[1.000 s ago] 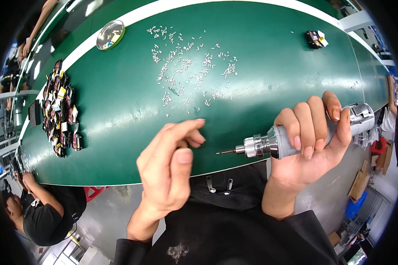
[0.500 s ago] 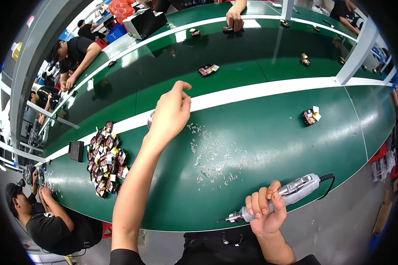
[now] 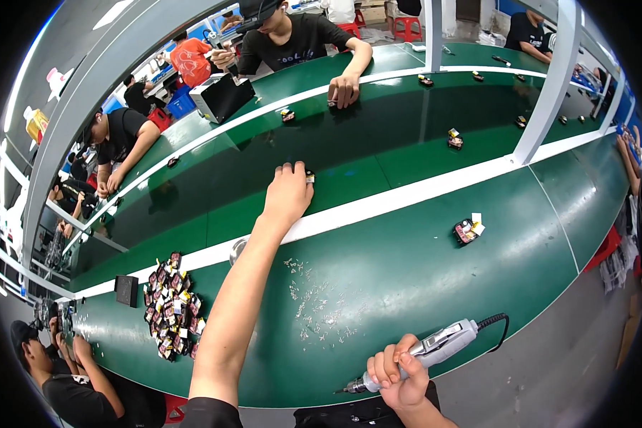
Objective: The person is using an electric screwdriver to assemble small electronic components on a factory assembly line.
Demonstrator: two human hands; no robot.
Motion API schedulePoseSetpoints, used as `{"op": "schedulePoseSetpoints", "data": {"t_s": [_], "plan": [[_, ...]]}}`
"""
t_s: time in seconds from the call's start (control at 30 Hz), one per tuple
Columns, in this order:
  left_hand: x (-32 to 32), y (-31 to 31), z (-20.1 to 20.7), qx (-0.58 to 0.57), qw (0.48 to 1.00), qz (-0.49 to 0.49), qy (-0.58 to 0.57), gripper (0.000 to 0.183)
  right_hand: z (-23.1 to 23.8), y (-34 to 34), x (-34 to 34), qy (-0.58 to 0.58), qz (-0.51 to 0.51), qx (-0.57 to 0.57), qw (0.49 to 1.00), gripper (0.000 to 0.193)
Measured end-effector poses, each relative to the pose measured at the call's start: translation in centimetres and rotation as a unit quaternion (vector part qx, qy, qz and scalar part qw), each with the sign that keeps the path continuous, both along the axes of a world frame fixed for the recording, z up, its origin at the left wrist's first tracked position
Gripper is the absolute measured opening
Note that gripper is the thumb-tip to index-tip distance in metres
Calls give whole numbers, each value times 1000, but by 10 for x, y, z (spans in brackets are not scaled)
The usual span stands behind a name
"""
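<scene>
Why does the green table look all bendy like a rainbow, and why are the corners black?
Head view: the fisheye lens bends straight edges, so the green conveyor belt and its white stripe curve; the black corners lie outside the round lens image. Ceiling lights leave pale glare on the far belt. The left hand and the right hand holding the electric screwdriver look sharp, not blurred.

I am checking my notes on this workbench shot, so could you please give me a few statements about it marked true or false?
1. The right hand holds an electric screwdriver. True.
2. The left hand rests in the person's lap. False: it reaches out to a small part on the far belt.
3. Loose screws lie scattered on the green table. True.
4. The pile of small parts lies to the person's right. False: it lies to the left.
</scene>
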State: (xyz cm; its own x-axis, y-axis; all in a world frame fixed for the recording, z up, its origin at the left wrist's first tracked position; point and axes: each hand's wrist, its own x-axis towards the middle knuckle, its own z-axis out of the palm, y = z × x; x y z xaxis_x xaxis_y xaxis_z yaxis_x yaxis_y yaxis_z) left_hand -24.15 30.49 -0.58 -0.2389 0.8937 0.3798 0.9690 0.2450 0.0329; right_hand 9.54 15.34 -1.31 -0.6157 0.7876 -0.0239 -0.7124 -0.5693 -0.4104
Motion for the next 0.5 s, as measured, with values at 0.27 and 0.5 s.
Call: {"op": "schedulePoseSetpoints", "data": {"t_s": [0.27,0.5], "plan": [[-5,-3,1,51,997,35,-39,38,-1,-1,-1,12,1,6,1000,9],[21,-58,23,64,986,-30,-153,38,-4,-8,9,18,9,-3,1000,8]]}}
